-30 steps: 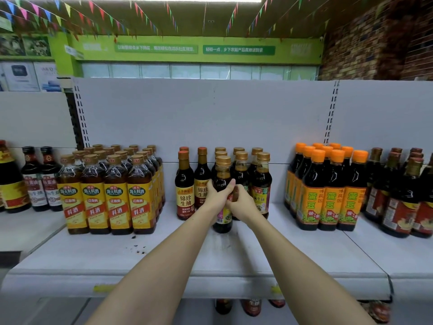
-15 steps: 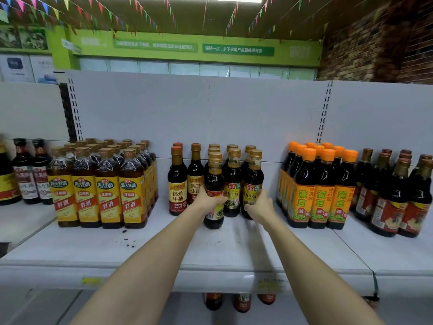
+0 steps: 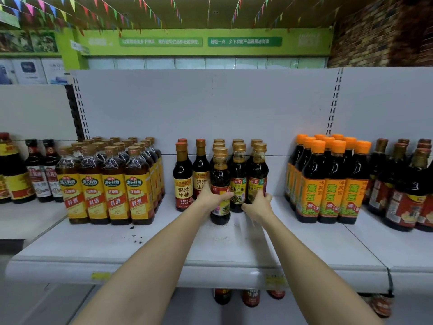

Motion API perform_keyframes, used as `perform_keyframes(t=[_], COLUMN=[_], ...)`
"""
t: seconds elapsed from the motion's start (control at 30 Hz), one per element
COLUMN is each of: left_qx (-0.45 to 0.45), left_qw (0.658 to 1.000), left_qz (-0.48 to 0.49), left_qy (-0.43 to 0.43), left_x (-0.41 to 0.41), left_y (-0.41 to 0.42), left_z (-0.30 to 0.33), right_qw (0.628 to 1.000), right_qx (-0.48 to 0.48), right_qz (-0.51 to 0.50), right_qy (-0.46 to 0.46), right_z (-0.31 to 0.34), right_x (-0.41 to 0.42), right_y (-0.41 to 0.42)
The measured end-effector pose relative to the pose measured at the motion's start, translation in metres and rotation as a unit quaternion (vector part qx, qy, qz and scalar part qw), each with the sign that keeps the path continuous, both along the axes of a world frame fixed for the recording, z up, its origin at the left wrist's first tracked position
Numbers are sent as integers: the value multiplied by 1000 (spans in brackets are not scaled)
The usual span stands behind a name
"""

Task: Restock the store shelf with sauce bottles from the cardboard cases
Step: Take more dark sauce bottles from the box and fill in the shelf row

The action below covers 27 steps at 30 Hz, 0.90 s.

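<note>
A cluster of dark sauce bottles with gold caps stands mid-shelf on the white shelf. The front bottle stands nearest the shelf edge, and my left hand grips its label from the left, thumb across the front. My right hand wraps round the lower part of the rightmost gold-capped bottle. Between them stands another bottle of the same kind. No cardboard case is in view.
Left of the cluster stand two red-labelled bottles and a block of yellow-labelled cooking wine. Orange-capped soy bottles and darker bottles stand on the right. More bottles show on the shelf below.
My right hand has left the front bottle, moved right and closed round the rightmost bottle. My left hand stays on the front bottle.
</note>
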<state>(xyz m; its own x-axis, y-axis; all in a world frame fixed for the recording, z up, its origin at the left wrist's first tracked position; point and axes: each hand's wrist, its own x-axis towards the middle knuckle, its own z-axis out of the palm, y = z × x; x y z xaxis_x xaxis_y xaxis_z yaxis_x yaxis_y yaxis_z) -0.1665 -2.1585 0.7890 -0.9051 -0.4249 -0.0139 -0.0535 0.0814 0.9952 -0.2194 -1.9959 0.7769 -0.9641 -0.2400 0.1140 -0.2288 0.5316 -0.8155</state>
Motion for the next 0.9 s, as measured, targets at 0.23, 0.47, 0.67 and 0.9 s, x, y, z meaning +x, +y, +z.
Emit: perform_keyframes(t=[0.23, 0.47, 0.67, 0.9], left_qx=[-87, -99, -74, -56], left_qw=[995, 993, 995, 998], left_qz=[16, 44, 32, 15], left_qy=[-42, -39, -52, -33], left_x=[5, 49, 94, 102], left_y=[-7, -18, -34, -29], left_z=[-11, -6, -4, -6], right_qw=[1000, 1000, 999, 997], right_qx=[5, -11, -13, -42], right_qz=[-18, 9, 7, -32], right_qy=[-8, 16, 35, 56], right_z=[4, 6, 7, 8], right_x=[21, 55, 100, 119], right_y=[-8, -25, -41, -36])
